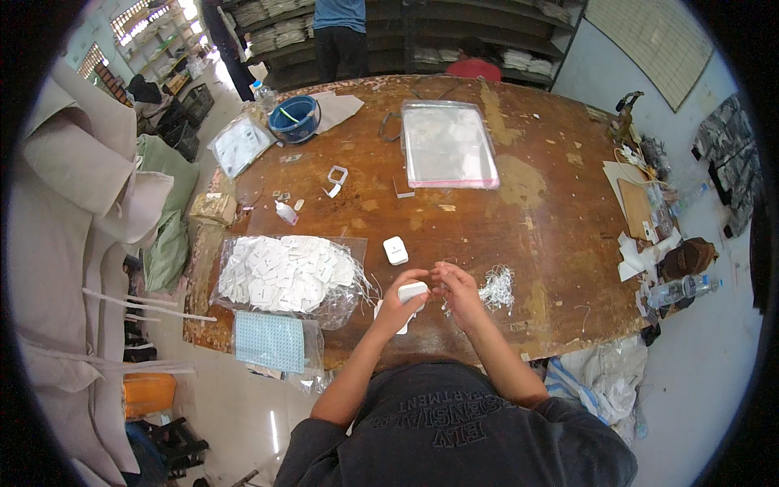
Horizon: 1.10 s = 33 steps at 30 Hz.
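My left hand [398,307] is closed around a small stack of white hang tags [413,290] above the table's near edge. Right beside it, my right hand [459,294] has its fingertips pinched together, close to the tags. Whatever those fingers hold is too small to make out. A tangle of white tag strings [497,289] lies just right of my right hand. Beyond my hands rests another neat stack of white tags [395,251]. To the left, a clear plastic bag [354,248] holds many loose white tags [284,272] with strings attached.
Left of me lies a light blue patterned packet [269,341]. A small white bottle [286,213], a blue bucket [294,120] and a pile of clear plastic sleeves [449,144] sit farther off. Plastic bottles [684,290] line the right edge. A person [340,36] stands beyond the table.
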Motion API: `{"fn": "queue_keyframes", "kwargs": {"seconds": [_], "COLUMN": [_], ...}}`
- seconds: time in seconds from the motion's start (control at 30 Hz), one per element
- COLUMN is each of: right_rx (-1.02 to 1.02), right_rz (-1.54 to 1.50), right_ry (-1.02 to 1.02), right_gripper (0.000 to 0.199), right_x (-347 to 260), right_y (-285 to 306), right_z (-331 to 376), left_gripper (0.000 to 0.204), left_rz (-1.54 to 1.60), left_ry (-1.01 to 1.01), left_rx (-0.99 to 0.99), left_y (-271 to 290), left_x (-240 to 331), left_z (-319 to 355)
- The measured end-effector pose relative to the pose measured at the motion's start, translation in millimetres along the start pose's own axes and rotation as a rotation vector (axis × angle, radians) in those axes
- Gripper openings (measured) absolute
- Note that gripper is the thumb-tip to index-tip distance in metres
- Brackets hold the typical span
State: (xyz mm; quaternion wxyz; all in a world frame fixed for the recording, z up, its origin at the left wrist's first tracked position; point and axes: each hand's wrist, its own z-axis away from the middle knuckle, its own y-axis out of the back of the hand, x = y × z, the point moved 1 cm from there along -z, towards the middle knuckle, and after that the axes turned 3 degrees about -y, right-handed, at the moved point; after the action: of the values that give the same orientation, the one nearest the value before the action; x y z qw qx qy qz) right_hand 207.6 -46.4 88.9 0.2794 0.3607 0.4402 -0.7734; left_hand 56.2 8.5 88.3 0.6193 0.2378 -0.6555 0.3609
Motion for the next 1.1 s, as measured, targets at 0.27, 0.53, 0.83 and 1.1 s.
{"fn": "queue_keyframes", "kwargs": {"seconds": [0.27, 0.53, 0.83, 1.1], "right_rx": [-0.106, 0.013, 0.044, -0.09], "right_rz": [-0.041, -0.402, 0.121, 0.737], "right_ry": [-0.141, 0.043, 0.232, 0.408], "right_gripper": [0.029, 0.016, 0.013, 0.018], "right_x": [-4, -31, -58, -46], "right_y": [-7, 13, -4, -47], "right_z": [3, -18, -13, 4], "left_gripper": [0.031, 0.021, 0.032, 0.028], "left_rz": [0.234, 0.064, 0.481, 0.083], "left_ry": [0.074, 0.125, 0.199, 0.057], "left_rx": [0.021, -0.056, 0.273, 0.383], "left_y": [-19, -13, -3, -5], "left_x": [1, -5, -9, 25], "left_z": [3, 9, 3, 3]}}
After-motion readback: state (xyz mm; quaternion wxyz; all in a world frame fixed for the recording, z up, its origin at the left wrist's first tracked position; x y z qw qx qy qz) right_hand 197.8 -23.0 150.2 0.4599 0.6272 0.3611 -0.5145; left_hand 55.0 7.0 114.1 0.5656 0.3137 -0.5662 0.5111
